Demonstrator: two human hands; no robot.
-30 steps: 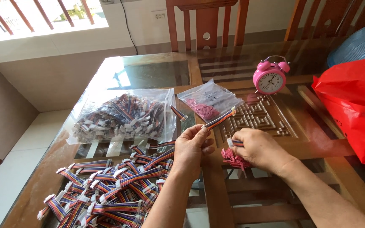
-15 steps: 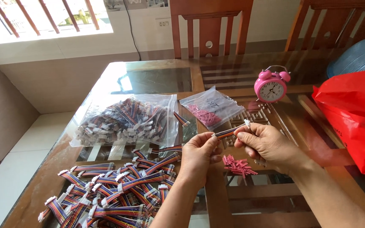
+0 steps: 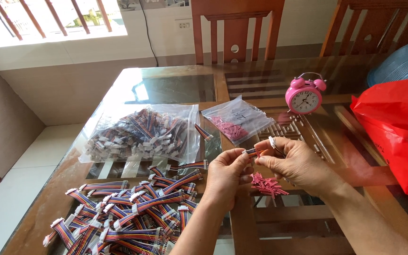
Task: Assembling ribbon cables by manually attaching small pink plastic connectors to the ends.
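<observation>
My left hand pinches one end of a short striped ribbon cable above the glass table. My right hand meets it from the right, fingertips closed on the same cable end with a small pink piece. Just below the hands lies a small heap of pink connector pieces. A pile of several loose striped cables with white plugs lies at the lower left.
A clear bag of striped cables lies at the left, and a smaller clear bag with pink pieces sits beyond the hands. A pink alarm clock stands farther back. A red plastic bag fills the right edge. Wooden chairs stand behind.
Both hands have come closer together and risen slightly; the right hand has left the pink heap and now meets the cable end held by the left.
</observation>
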